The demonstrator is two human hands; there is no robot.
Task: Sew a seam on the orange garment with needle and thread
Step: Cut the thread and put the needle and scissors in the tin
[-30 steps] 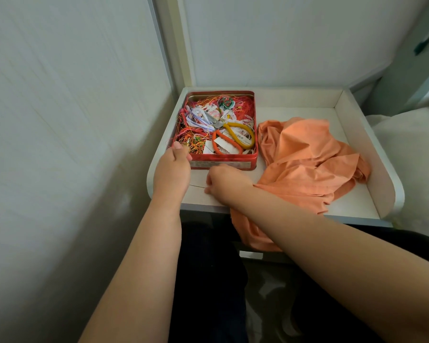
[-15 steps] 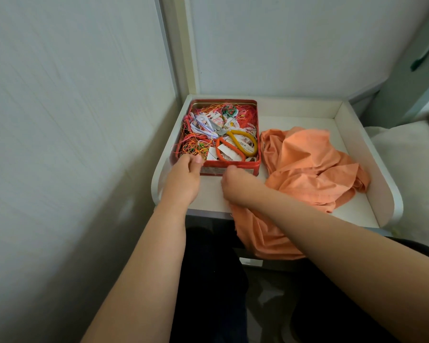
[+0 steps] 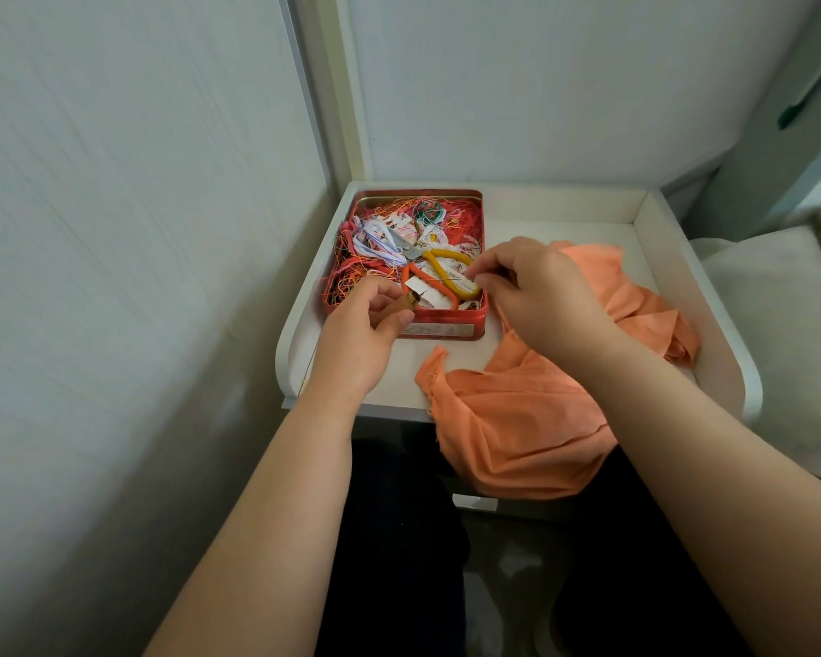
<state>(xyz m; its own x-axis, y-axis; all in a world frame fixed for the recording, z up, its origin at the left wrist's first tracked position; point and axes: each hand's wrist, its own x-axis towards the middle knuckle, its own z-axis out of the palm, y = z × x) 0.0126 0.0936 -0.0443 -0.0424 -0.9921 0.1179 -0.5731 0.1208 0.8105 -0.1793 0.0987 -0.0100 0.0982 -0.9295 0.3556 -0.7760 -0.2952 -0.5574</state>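
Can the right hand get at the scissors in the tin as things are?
Probably yes. The right hand hovers at the open tin, its fingertips beside the yellow handle of the scissors, which lie on top of the threads with nothing covering them.

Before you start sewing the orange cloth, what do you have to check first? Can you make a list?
1. Sewing tin open and in reach: ok, it sits on the white tray, no lid on it.
2. Scissors handy: ok, lying in the tin on the threads.
3. Orange garment ready: not ok, crumpled and hanging over the tray's front edge.
4. Left hand grip: ok, it holds a small brownish object; what it is, cannot tell.
5. Right hand has the needle: cannot tell, its fingertips pinch something too thin to see.
6. Needle threaded: cannot tell.
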